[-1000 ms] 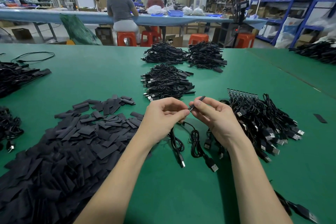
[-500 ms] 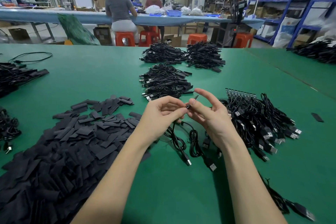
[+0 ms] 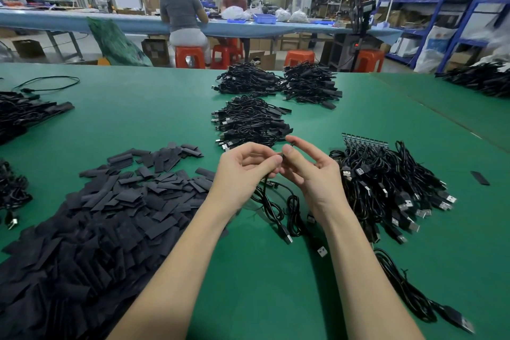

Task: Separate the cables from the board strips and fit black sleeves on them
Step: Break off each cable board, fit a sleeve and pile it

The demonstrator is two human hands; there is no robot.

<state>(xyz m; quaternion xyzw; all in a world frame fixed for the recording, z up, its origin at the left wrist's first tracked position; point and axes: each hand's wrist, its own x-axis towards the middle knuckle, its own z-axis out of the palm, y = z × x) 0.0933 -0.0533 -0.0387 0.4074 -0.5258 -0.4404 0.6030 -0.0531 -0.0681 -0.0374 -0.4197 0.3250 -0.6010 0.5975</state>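
We have three sleeved piles (image 3: 252, 124) at upper centre; unsleeved cables (image 3: 386, 188) on the strip (image 3: 364, 139) remain at right. Our left hand (image 3: 242, 168) and right hand (image 3: 311, 171) pinch one cable end (image 3: 282, 156), probably mid-sleeving; loose sleeves (image 3: 110, 215) abound lower left.

Cable (image 3: 271, 201) end hidden between hands (image 3: 278, 165); sleeve pile (image 3: 82, 229) cut off left.

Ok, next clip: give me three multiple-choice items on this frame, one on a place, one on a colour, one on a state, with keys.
1. Where is the pile of black sleeves?
A. left of the hands
B. right of the hands
C. on the shelves

2. What colour is the table top?
A. green
B. white
C. grey

3. What are the left hand and right hand doing?
A. resting flat
B. pinching a cable end between them
C. lifting a stool

Key: A, the sleeves lie by the left forearm; A, bare green surface; B, fingertips meet on the cable.
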